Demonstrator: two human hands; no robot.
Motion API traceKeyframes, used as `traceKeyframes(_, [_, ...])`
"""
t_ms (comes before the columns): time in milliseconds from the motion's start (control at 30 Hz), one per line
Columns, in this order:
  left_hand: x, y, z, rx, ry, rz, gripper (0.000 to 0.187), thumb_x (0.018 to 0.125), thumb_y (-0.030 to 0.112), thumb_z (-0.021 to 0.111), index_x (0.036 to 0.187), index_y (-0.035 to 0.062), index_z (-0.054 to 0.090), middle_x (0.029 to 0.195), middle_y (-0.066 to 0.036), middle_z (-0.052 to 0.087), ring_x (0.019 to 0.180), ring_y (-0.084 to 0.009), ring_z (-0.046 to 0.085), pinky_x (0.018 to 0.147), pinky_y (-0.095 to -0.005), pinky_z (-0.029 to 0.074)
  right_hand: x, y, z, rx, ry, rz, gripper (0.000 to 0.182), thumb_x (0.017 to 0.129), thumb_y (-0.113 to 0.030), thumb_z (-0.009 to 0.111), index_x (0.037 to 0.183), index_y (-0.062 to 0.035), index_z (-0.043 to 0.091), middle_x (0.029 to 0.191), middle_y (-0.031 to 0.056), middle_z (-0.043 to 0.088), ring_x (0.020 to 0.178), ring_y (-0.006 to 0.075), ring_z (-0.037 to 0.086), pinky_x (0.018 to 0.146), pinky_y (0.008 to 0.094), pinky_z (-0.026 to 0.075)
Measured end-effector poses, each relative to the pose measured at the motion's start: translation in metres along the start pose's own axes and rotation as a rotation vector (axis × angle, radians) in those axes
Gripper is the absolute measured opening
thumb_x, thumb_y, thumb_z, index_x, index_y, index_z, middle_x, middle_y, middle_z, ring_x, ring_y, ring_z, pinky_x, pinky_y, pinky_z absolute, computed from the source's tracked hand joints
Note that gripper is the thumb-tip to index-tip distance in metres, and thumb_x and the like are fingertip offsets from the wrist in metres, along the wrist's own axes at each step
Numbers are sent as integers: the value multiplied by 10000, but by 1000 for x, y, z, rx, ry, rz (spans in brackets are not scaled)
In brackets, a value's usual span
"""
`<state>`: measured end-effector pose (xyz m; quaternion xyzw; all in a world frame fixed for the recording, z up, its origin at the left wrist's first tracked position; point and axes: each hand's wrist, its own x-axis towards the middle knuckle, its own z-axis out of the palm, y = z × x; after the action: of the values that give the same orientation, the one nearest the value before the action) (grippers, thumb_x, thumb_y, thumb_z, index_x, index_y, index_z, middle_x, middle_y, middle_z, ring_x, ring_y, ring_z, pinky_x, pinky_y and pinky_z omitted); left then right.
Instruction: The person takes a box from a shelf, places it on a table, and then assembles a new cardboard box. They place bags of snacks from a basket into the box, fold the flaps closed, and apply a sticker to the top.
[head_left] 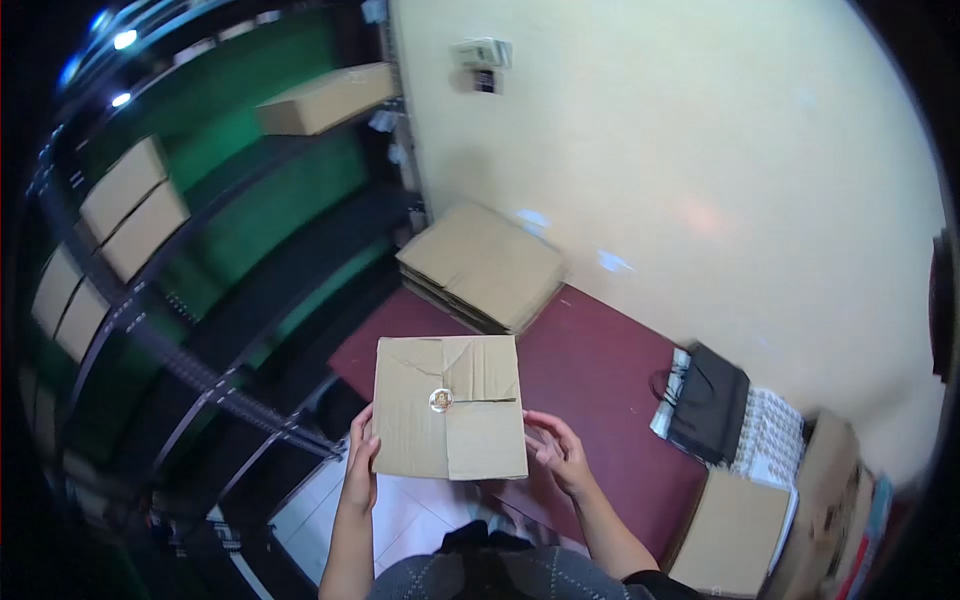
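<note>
A square cardboard box [410,420] with folded flaps and a round sticker [440,400] at its centre is held up in front of my body, over the near edge of the table. My left hand [362,452] grips its left side, with the fingers partly hidden behind it. On the opposite side, my right hand [558,452] is curved against the box's right edge; some of its fingers go out of sight beside the cardboard.
A dark red table [600,370] carries a stack of flattened cardboard [485,260] by the wall. To the right lie a black bag [708,400], patterned sheets [768,435] and another carton [730,530]. Metal shelving [200,370] at left holds several boxes [145,230].
</note>
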<state>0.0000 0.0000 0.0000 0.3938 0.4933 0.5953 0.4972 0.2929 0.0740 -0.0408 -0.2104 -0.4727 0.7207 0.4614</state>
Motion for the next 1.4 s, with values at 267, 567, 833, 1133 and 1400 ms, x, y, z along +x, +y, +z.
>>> traceKeyframes(267, [-237,26,-149,-107,658,135,812,751,363,549,1412,63,185,1467,-150,214,1374,-246,172,1105,-397,121,13,105,219,-68,-665,42,917,685,-191,791,1403,7,256,1465,166,242,1367,263,221,1117,390,166])
traceKeyframes(567, [-442,55,-333,57,713,374,1182,555,345,787,1454,39,83,1496,-145,164,1387,-244,145,1108,-368,107,-50,241,454,-447,-1035,-39,1058,679,-29,783,1442,-7,51,1505,175,103,1369,239,189,1102,362,196])
traceKeyframes(833, [-508,151,-471,447,961,430,1191,539,97,847,1445,-2,81,1489,-156,204,1352,-201,238,1090,-324,196,-42,286,662,-189,-1030,-96,1008,699,-13,756,1433,22,66,1490,188,161,1337,246,275,1066,355,283])
traceKeyframes(1133, [-436,299,-660,564,907,780,986,689,125,767,1448,30,144,1446,-103,302,1303,-182,317,1080,-305,220,80,309,880,-50,-887,-544,832,818,-33,625,1434,21,69,1447,219,242,1281,264,362,1036,357,323])
traceKeyframes(1400, [-342,344,-837,628,931,659,828,839,214,661,1458,74,130,1429,-108,315,1310,-182,296,1084,-303,200,206,354,1002,-363,-766,-807,716,888,-127,554,1432,-10,104,1458,254,182,1341,391,233,1076,412,261])
